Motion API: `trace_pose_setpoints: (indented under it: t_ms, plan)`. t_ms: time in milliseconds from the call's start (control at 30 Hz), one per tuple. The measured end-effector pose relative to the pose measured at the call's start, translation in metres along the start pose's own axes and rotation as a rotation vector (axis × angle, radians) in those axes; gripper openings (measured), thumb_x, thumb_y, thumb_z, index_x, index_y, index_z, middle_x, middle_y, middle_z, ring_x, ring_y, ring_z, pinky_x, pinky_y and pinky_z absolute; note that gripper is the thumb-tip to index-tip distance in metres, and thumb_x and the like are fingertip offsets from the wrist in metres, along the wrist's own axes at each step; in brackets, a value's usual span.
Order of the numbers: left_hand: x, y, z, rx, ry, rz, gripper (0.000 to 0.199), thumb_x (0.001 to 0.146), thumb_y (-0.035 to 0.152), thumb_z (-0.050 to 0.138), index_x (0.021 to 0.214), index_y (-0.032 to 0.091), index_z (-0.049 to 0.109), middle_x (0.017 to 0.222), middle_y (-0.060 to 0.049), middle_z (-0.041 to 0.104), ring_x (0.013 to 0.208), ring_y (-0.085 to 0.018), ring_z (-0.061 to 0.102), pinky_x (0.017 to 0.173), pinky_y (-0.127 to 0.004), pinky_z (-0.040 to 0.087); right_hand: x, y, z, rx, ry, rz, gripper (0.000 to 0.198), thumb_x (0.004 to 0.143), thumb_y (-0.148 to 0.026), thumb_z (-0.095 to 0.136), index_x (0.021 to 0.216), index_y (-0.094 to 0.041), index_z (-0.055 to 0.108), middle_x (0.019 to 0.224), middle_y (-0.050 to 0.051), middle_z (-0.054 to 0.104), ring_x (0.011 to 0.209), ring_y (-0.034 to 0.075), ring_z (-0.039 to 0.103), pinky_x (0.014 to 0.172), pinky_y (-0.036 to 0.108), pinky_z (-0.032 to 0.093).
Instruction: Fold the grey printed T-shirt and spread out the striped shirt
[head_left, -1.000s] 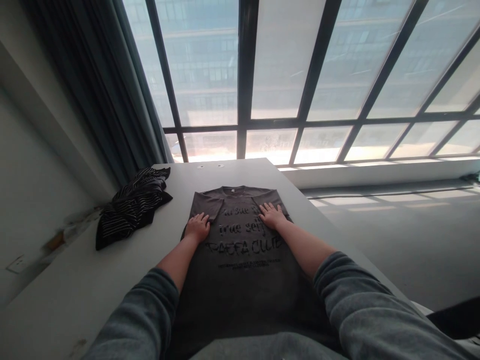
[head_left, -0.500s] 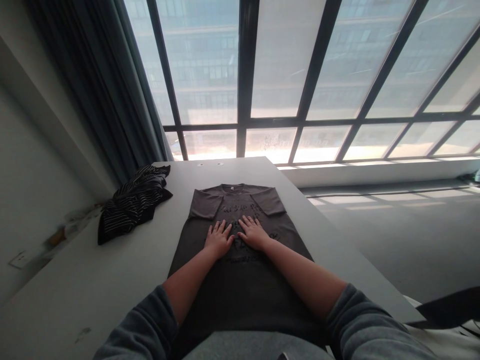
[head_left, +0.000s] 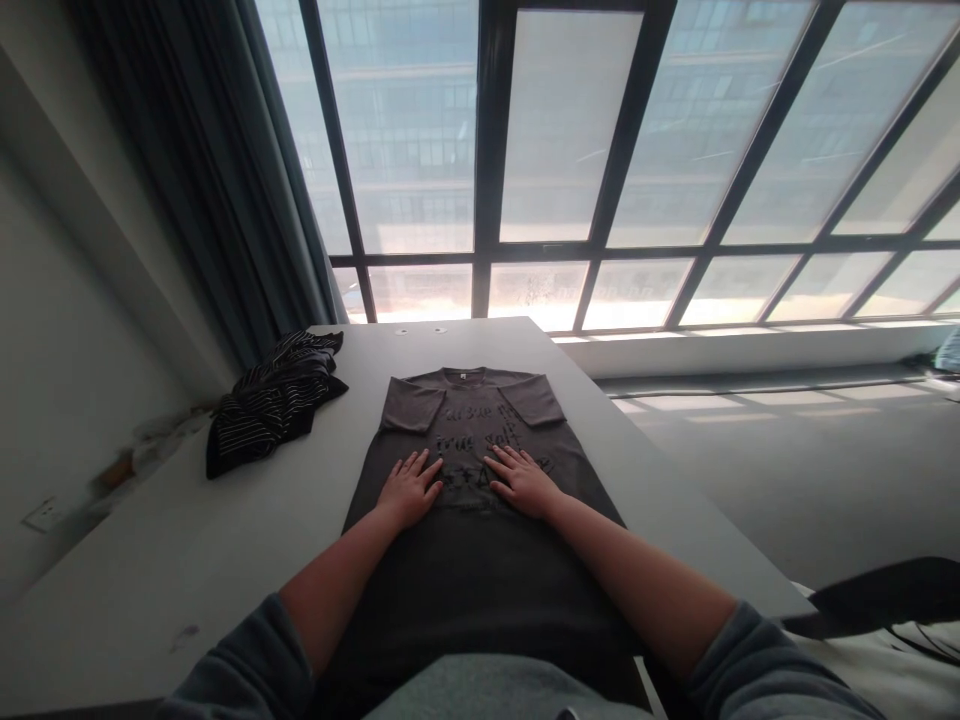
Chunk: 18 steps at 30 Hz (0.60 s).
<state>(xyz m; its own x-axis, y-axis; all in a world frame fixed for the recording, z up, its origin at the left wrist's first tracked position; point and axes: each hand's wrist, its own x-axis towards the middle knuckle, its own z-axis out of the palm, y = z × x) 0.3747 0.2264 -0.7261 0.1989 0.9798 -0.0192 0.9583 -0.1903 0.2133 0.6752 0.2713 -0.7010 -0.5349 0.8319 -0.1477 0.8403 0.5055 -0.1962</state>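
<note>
A dark grey T-shirt (head_left: 480,580) with black lettering on its chest lies spread flat, its collar toward the window and both sleeves folded inward over the front. My left hand (head_left: 409,488) rests palm down on the left side of the chest, fingers spread. On the other side of the print, my right hand (head_left: 523,480) lies flat on the cloth with its fingers stretched out. A gap with lettering showing separates the two hands. The shirt's lower part runs down toward my body, where its hem is partly hidden.
The shirt lies on a white table (head_left: 315,540). At the table's left lies a crumpled black garment with white stripes (head_left: 274,405). Dark curtains (head_left: 195,160) and a large framed window (head_left: 570,130) stand behind. A black object (head_left: 885,597) is at the lower right.
Both hands have slid apart and a little toward my body across the shirt, uncovering more of the lettering. The shirt stays flat.
</note>
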Motion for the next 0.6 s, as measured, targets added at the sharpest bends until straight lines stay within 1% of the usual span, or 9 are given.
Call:
trace_pose_setpoints:
  t_ms: [133, 233, 433, 600]
  plan:
    - [-0.012, -0.011, 0.001, 0.002, 0.014, -0.023, 0.06, 0.106, 0.056, 0.036, 0.163, 0.04, 0.04, 0.175, 0.0, 0.023, 0.163, -0.026, 0.024, 0.134, -0.051, 0.021, -0.011, 0.004, 0.001, 0.0, 0.016, 0.023, 0.068, 0.106, -0.065, 0.03, 0.168, -0.037, 0.03, 0.174, -0.003, 0.01, 0.166, 0.026, 0.013, 0.138, 0.049, 0.011]
    - [-0.02, -0.021, 0.001, -0.003, 0.026, -0.043, 0.061, 0.105, 0.057, 0.036, 0.163, 0.039, 0.04, 0.175, 0.0, 0.024, 0.163, -0.026, 0.023, 0.134, -0.051, 0.02, -0.021, 0.013, 0.0, -0.007, 0.022, 0.059, 0.068, 0.106, -0.065, 0.029, 0.168, -0.036, 0.03, 0.174, -0.002, 0.011, 0.166, 0.026, 0.013, 0.137, 0.049, 0.012]
    - [-0.028, -0.041, -0.001, 0.006, 0.035, -0.103, 0.061, 0.105, 0.056, 0.037, 0.163, 0.039, 0.04, 0.174, 0.0, 0.025, 0.163, -0.027, 0.024, 0.134, -0.052, 0.022, -0.029, 0.037, -0.001, -0.066, 0.015, 0.204, 0.069, 0.106, -0.064, 0.027, 0.169, -0.038, 0.024, 0.175, -0.003, 0.007, 0.166, 0.024, 0.012, 0.137, 0.048, 0.013]
    - [-0.033, -0.05, -0.002, 0.027, 0.035, -0.133, 0.061, 0.105, 0.056, 0.038, 0.164, 0.038, 0.039, 0.175, -0.002, 0.025, 0.163, -0.028, 0.025, 0.133, -0.049, 0.023, -0.028, 0.046, -0.003, -0.076, 0.018, 0.315, 0.07, 0.106, -0.065, 0.025, 0.17, -0.038, 0.019, 0.175, -0.002, 0.005, 0.166, 0.027, 0.01, 0.137, 0.052, 0.012]
